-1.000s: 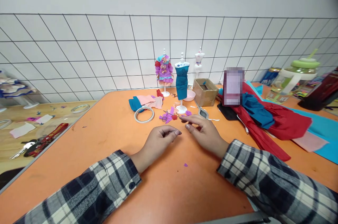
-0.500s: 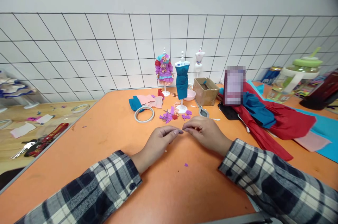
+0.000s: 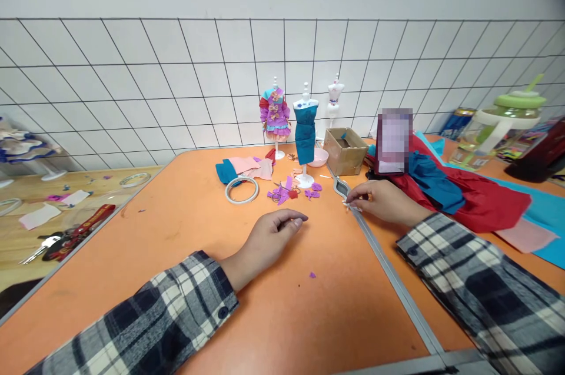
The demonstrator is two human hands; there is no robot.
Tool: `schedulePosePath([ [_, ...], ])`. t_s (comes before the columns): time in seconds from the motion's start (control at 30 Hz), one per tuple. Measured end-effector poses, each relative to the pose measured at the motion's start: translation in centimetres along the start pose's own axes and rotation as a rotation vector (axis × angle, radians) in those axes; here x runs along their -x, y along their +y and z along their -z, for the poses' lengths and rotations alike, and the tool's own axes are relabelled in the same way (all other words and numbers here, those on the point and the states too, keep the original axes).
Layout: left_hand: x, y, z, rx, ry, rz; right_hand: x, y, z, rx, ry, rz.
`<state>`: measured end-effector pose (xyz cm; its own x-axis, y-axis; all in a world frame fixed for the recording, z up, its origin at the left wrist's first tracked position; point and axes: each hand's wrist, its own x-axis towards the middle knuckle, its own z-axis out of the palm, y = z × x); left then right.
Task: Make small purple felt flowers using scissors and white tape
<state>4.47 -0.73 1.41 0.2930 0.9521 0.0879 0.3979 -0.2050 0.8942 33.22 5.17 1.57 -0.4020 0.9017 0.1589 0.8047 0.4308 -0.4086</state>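
Note:
My left hand (image 3: 272, 239) rests on the orange table, thumb pressed to its curled fingers. Anything between those tips is too small to make out. Further right, my right hand (image 3: 382, 201) pinches at a small white strip (image 3: 352, 206) by the grey table seam. Just beyond its fingertips lies a grey looped tool (image 3: 341, 188). Several purple paper scraps (image 3: 282, 192) lie around the foot of a small dress form wearing a teal dress (image 3: 305, 133). A white tape ring (image 3: 241, 191) sits ahead of my left hand.
Behind stand a dress form in a purple outfit (image 3: 276, 116), a bare white form (image 3: 335, 95), a pink bowl (image 3: 320, 158) and a cardboard box (image 3: 345, 151). On the right are a phone (image 3: 392, 145), red cloth (image 3: 489, 198) and a green-lidded jug (image 3: 516, 122).
My right hand has moved away from my left hand, to the right and slightly back, to the white strip beside the grey tool. The left hand stays nearly where it was.

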Motion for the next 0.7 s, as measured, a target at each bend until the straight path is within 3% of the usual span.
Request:
schedulePosePath([
  [0.27,-0.05,-0.1,0.05,-0.039,-0.025,-0.026,-0.28,-0.4,-0.25,0.168,-0.101,0.17],
  [0.47,0.0,-0.03,0.03,-0.06,-0.037,-0.036,-0.06,0.0,-0.26,0.172,-0.173,0.131],
  [0.7,-0.03,-0.21,0.07,-0.068,-0.036,-0.07,0.06,0.08,0.01,0.139,-0.105,0.115],
])
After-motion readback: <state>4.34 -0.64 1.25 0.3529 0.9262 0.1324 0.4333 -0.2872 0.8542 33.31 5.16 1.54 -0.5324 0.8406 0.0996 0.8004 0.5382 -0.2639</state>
